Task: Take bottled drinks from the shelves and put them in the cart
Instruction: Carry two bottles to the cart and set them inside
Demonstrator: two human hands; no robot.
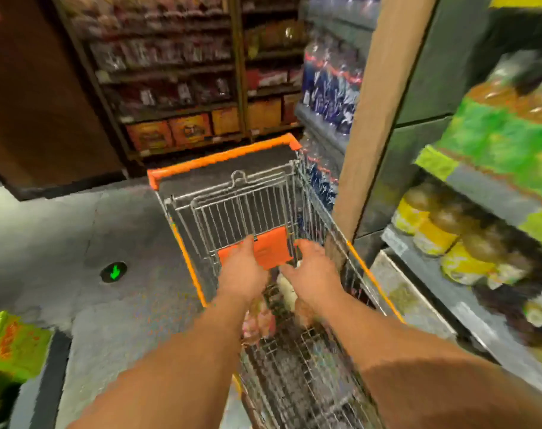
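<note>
Drink shelves close on the right, stacked with green-wrapped packs and yellow-labelled bottles; blue-labelled bottles on the bay further ahead. Wire shopping cart with orange trim straight ahead on the grey floor, parked just beside those shelves. Both arms stretched out over the basket, left hand and right hand side by side above the orange child-seat flap. Fingers of the left apparently straight and relaxed, those of the right loosely spread, neither plainly gripping anything, though blurred. Below and between the wrists, pale and pinkish items already lying in the cart, probably bottles, too smeared to name. Likely step: letting go after a drop, or settling the load. Best done low and gently, laying bottles flat along the basket bottom, away from the flap. Then a turn right to the nearest shelf, gripping a bottle round its body, not the cap.
</note>
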